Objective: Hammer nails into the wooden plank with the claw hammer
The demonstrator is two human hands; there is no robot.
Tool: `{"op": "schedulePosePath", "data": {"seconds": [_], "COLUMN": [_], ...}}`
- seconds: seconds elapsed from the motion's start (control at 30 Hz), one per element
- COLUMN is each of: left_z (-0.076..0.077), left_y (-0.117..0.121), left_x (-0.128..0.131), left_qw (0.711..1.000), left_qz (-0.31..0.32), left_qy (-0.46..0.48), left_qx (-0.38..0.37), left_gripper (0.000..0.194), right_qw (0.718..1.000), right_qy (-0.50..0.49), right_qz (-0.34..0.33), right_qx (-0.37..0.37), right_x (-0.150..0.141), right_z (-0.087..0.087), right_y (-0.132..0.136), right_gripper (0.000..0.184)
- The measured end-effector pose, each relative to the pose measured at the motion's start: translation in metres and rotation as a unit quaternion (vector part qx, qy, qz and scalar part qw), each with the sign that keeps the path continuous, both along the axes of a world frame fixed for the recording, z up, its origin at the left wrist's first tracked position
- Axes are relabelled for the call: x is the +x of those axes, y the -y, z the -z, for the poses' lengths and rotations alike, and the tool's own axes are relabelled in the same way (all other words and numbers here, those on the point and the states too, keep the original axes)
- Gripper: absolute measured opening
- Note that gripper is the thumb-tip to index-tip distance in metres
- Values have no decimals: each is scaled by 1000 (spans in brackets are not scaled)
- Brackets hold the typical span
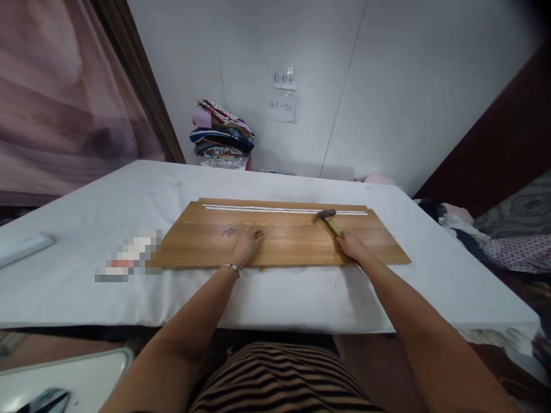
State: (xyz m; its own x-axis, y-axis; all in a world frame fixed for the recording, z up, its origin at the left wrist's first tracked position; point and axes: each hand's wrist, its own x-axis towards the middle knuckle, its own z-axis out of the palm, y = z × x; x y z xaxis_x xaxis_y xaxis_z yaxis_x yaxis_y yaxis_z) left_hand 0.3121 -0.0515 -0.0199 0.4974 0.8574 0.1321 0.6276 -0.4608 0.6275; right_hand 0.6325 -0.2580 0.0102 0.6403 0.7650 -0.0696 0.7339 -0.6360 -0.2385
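A wooden board (284, 252) lies flat on a white table (86, 229). My right hand (352, 246) is closed round the yellow handle of a small hammer (328, 219), whose dark head rests on the board near a white strip (284, 210) along the far edge. My left hand (246, 243) rests on the board with its fingertips pinched at the left end of a short row of small nails (286, 236); what they pinch is too small to make out. A little heap of loose nails (228, 231) lies just left of that hand.
A pile of folded cloth (222, 136) stands at the back against the wall, under two paper notes (284, 94). A blurred patch (129, 257) lies left of the board. A white flat object (21, 248) sits at the table's left edge. Bedding (508, 241) is at the right.
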Motion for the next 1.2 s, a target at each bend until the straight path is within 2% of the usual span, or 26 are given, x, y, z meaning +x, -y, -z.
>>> {"op": "schedulePosePath", "data": {"seconds": [0.07,0.1,0.17,0.23,0.3,0.37,0.43,0.53,0.63,0.83,1.03,1.1,1.2], "left_z": [1,2,3,5,7,10,11,13,14,9,5,4,2], "left_y": [0,0,-1,-3,-4,-5,-6,-6,-4,3,6,7,7], "left_x": [1,1,3,4,4,4,4,4,4,4,6,6,7], "left_qw": [1000,1000,1000,1000,1000,1000,1000,1000,999,997,997,997,997], "left_qz": [5,10,17,20,22,20,17,22,31,8,-15,-19,-17], "left_qy": [0,-2,-6,-7,-8,-14,-20,-21,-21,-65,-70,-72,-68], "left_qx": [3,4,0,-8,-12,-12,-12,-8,3,43,35,28,26], "left_gripper": [22,22,22,23,24,24,25,26,27,29,25,24,24], "right_qw": [991,975,917,849,794,744,722,714,720,761,802,810,816], "right_qy": [-101,-167,-314,-415,-489,-556,-603,-631,-630,-582,-536,-525,-518], "right_qz": [30,45,69,68,27,4,-29,-61,-70,-115,-133,-132,-134], "right_qx": [86,138,237,320,360,370,338,298,282,262,227,227,220], "right_x": [-4,-7,-17,-33,-56,-85,-116,-157,-181,-186,-184,-185,-188], "right_z": [-1,-1,0,2,1,-1,-4,-9,-16,-31,-25,-25,-26], "right_y": [-1,1,7,17,28,35,36,29,16,-6,-22,-25,-29], "right_gripper": [17,22,35,45,53,61,61,53,51,38,31,35,65]}}
